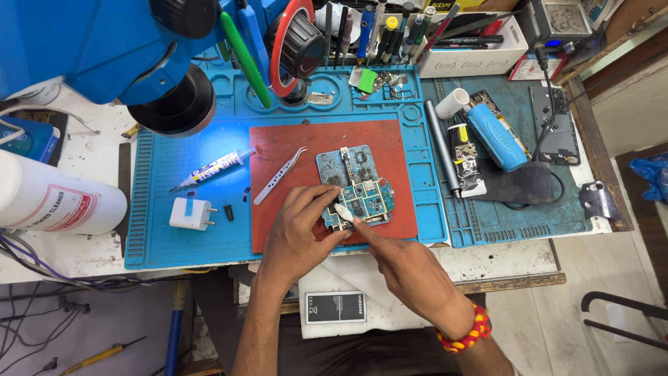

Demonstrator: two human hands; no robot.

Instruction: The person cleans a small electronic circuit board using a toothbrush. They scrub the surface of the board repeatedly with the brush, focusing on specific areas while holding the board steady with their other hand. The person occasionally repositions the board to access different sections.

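A blue-green phone circuit board (pixel 356 182) lies on a red mat (pixel 292 143) laid over a blue work mat (pixel 181 230). My left hand (pixel 300 233) rests on the red mat, its fingertips pinching a small pale piece (pixel 343 210) at the board's lower left edge. From the lower right comes my right hand (pixel 403 268), with a red and yellow wristband, its index finger pressed on the board's lower edge beside that piece. Curved metal tweezers (pixel 278 175) lie left of the board.
A syringe tube (pixel 209 167) and a white charger plug (pixel 192 213) lie on the blue mat. A blue microscope (pixel 104 49) hangs at upper left above a white bottle (pixel 49 198). A tool holder (pixel 390 28), blue case (pixel 495 138) and phone (pixel 557 125) sit right. A battery (pixel 335 306) rests on my lap.
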